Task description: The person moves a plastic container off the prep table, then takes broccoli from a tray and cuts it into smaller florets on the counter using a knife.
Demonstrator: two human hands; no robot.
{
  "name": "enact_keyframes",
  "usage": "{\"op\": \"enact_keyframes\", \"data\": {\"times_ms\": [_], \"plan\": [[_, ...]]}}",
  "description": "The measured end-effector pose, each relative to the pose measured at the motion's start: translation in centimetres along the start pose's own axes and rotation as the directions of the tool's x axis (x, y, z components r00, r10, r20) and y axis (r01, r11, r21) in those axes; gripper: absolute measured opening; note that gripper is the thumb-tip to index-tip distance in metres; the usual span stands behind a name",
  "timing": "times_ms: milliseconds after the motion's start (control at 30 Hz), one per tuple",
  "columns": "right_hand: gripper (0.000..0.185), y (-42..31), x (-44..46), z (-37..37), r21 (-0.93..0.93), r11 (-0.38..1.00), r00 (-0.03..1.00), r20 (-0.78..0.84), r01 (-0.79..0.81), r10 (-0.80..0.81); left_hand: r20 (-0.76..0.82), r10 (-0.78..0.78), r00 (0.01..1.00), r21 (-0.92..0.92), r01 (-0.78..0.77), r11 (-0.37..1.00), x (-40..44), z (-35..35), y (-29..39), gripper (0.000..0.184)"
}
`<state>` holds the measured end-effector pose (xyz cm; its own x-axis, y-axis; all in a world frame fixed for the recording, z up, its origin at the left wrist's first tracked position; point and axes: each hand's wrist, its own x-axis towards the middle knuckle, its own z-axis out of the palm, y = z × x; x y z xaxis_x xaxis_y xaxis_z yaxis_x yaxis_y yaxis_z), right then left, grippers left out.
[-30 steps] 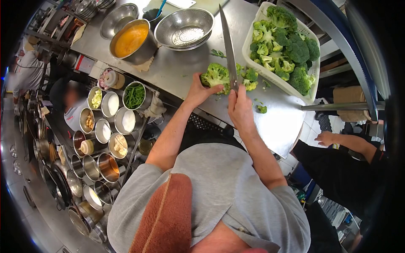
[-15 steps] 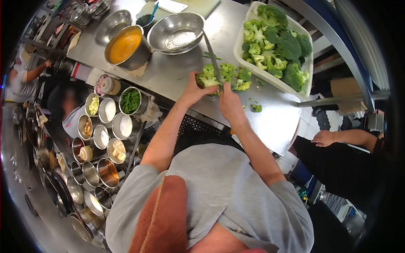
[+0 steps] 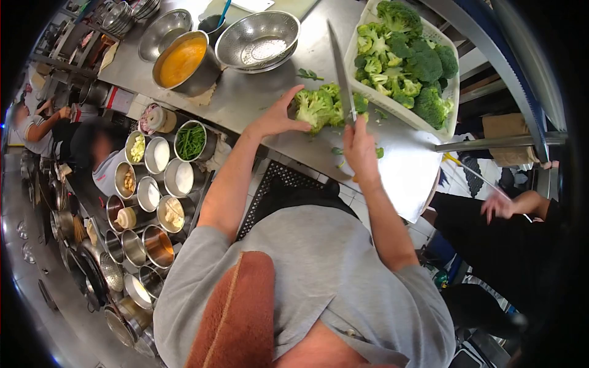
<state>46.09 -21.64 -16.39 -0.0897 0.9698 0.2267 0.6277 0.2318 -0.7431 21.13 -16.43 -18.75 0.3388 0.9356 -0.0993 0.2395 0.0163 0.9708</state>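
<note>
My right hand point(image 3: 361, 150) is wrapped round the handle of a long kitchen knife point(image 3: 340, 61), its blade pointing away from me over the steel table. Cut broccoli point(image 3: 319, 109) lies on the bare metal just left of the blade, and a few florets show partly behind the knife. At the left side of that broccoli is my left hand point(image 3: 277, 118), thumb and fingers spread apart; whether the fingertips touch it I cannot tell. Small green scraps point(image 3: 380, 152) are scattered near my right hand, and a leafy piece point(image 3: 310, 74) lies farther back.
A white basket of broccoli point(image 3: 423, 61) stands at the right. Behind are a perforated metal bowl point(image 3: 257, 40) and a pot of orange liquid point(image 3: 182, 64). Several ingredient tubs point(image 3: 156, 153) fill the left. A co-worker's hand point(image 3: 500, 205) shows at the right, beside a metal rail point(image 3: 491, 144).
The knife and my right hand have moved right, away from the broccoli. My left hand's fingers have spread apart and drawn slightly left. The co-worker's hand at the right has moved.
</note>
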Motion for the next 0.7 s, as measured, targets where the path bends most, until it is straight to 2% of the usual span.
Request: {"op": "enact_keyframes", "data": {"times_ms": [33, 167, 233, 267, 400, 533, 600, 700], "plan": [[0.016, -0.1, -0.4, 0.4, -0.006, 0.999, 0.999, 0.011, 0.04, -0.04, 0.098, -0.009, 0.995, -0.037, 0.013, 0.999, 0.8, -0.4, 0.4, 0.109], [0.016, -1.3, -0.1, 0.8, 0.005, 0.997, 0.997, 0.023, 0.073, -0.073, 0.088, -0.014, 0.996, -0.003, 0.014, 1.0, 2.0, 1.6, -0.6, 0.108], [0.016, -1.6, -0.3, 0.6, 0.0, 0.994, 0.994, 0.022, 0.107, -0.107, 0.151, -0.023, 0.988, -0.317, 0.071, 0.946, 1.5, 2.6, -0.6, 0.105], [0.015, -1.6, 0.1, 0.3, 0.001, 0.996, 0.994, 0.068, 0.087, -0.087, 0.176, -0.01, 0.984, -0.363, 0.074, 0.929, 1.6, 2.5, -0.4, 0.103], [0.015, -2.9, 1.1, -0.6, -0.034, 0.996, 0.991, 0.113, 0.083, -0.079, 0.159, -0.066, 0.985, -0.352, 0.119, 0.928, 1.9, 2.2, -0.8, 0.11], [0.015, -3.4, 1.3, -0.5, -0.034, 0.996, 0.989, 0.129, 0.084, -0.079, 0.14, -0.064, 0.988, -0.357, 0.11, 0.927, 2.1, 2.5, -1.1, 0.107], [0.014, -1.6, 1.4, 0.8, -0.182, 0.983, 0.961, 0.274, 0.031, 0.021, 0.151, -0.074, 0.986, -0.338, 0.122, 0.933, 1.5, 2.5, 0.3, 0.102], [0.013, -1.4, 1.1, 0.6, -0.11, 0.994, 0.966, 0.257, -0.009, 0.037, 0.16, -0.071, 0.984, -0.322, 0.121, 0.939, 1.5, 2.6, -0.2, 0.1]]}}
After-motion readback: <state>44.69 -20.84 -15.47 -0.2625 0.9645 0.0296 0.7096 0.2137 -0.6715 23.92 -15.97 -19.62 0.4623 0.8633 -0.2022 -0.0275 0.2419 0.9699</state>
